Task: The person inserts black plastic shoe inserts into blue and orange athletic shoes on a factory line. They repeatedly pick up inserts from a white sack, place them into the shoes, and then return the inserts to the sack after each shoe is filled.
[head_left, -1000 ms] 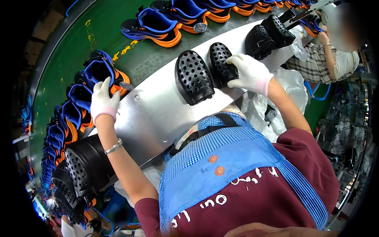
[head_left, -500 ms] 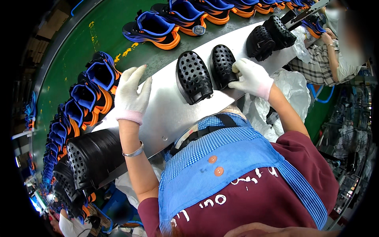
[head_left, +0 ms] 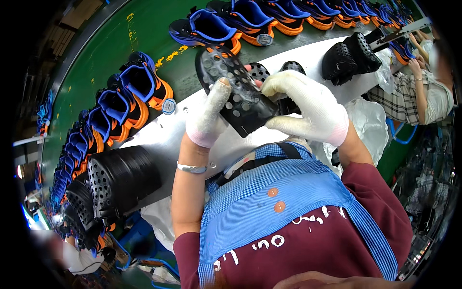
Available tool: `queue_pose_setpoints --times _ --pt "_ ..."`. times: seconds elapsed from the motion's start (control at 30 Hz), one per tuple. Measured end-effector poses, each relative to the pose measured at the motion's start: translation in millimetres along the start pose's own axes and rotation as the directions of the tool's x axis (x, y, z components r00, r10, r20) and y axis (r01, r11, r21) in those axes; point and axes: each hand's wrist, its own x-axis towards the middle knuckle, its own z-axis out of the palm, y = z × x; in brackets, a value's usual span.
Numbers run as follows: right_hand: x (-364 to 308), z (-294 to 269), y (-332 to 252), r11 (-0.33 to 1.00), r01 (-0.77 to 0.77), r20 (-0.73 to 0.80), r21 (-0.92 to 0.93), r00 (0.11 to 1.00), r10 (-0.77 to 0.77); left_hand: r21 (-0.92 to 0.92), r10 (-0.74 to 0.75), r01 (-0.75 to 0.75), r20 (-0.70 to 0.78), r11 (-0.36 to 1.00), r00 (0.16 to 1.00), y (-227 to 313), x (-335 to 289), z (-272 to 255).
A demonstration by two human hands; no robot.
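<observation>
Both my white-gloved hands are on a black, perforated plastic shoe insert, tilted above the silver board. My left hand is closed on its left side, with the thumb across its face. My right hand pinches its narrow right end, fingers at the upper edge and thumb below. Orange shows through some of its holes. Behind it, a similar insert and another insert rest on the silver board, partly hidden by the held one and my right hand.
Blue, black and orange sneakers line the green table's far side; more sneakers curve down the left. Nested black inserts lie at the board's left end, more inserts at its right. Crumpled clear plastic hangs nearby. A co-worker is at right.
My left hand, empty before, now holds a shoe insert. My right hand has left the insert on the board and grips the held one. The view has shifted a little.
</observation>
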Motion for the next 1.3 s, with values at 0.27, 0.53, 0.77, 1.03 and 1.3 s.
queue_pose_setpoints --times 0.27,0.53,0.77,1.03,1.3 --pt "27 23 15 0.971 -0.208 -0.017 -0.119 0.978 0.208 0.178 0.217 -0.176 -0.251 0.968 0.943 -10 13 -40" --pt "52 14 44 0.942 -0.16 -0.156 -0.294 0.981 0.118 0.128 -0.015 0.041 -0.199 0.991 0.98 5 59 -45" --pt "106 -27 88 0.874 -0.199 -0.077 -0.443 0.98 0.184 0.984 0.262 0.113 -0.146 0.136 0.954 -1 121 -104" --pt "203 -25 109 0.838 -0.012 0.357 -0.546 0.901 0.245 0.985 0.403 0.161 -0.121 -0.065 0.907 -4 100 -109" --pt "240 63 109 0.779 -0.06 0.311 -0.624 0.896 0.318 0.944 0.268 0.319 -0.286 -0.085 0.92 5 113 -104"
